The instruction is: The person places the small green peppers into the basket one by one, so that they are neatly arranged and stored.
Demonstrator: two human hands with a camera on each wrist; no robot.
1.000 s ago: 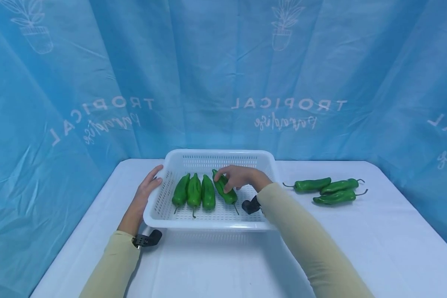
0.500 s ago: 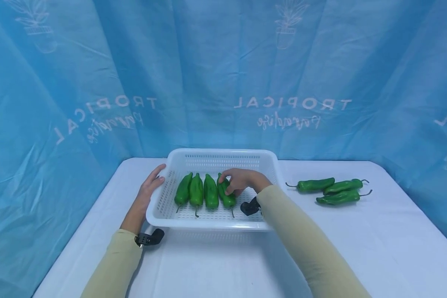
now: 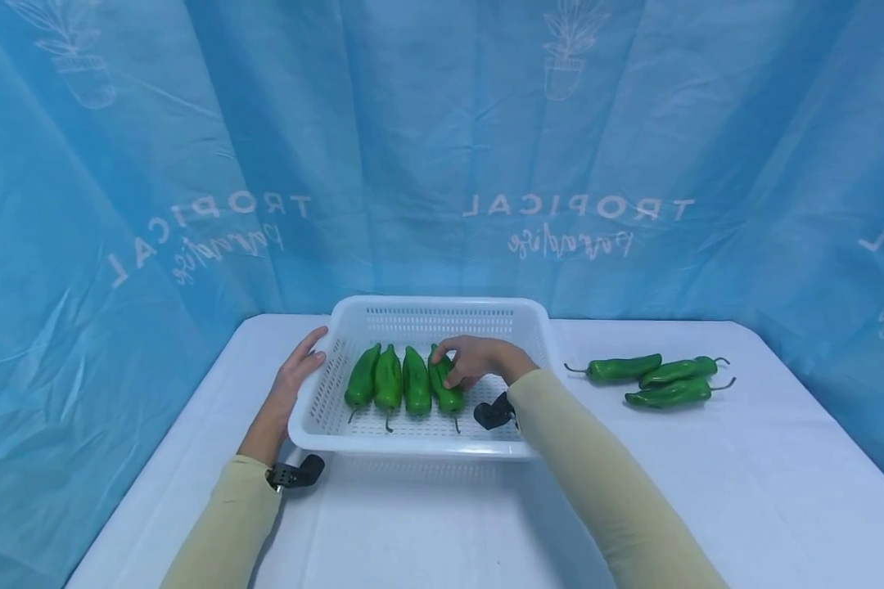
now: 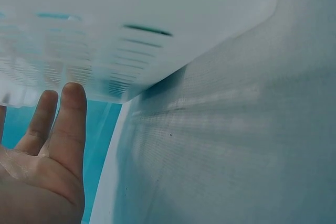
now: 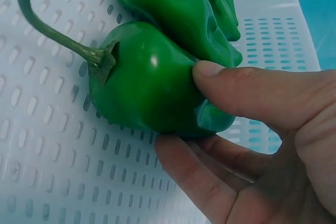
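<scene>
Nearest, two pale sleeves [image 3: 224, 515] extend over a white bench [image 3: 412, 532]. Beyond them, the left hand [image 3: 287, 380], fingers straight and holding nothing, lies along the left side of a white basket [image 3: 412, 444]. Inside it, the right hand [image 3: 479, 358] pinches the rightmost pepper [image 3: 450, 398] between thumb and fingers, beside three other peppers [image 3: 387, 380] in a row. The step in hand appears to be aligning this pepper with its neighbours; the next move would call for loosening the pinch and lifting clear without disturbing the row. To the right, three loose peppers [image 3: 674, 371] lie on the bench, before a blue curtain [image 3: 412, 147].
</scene>
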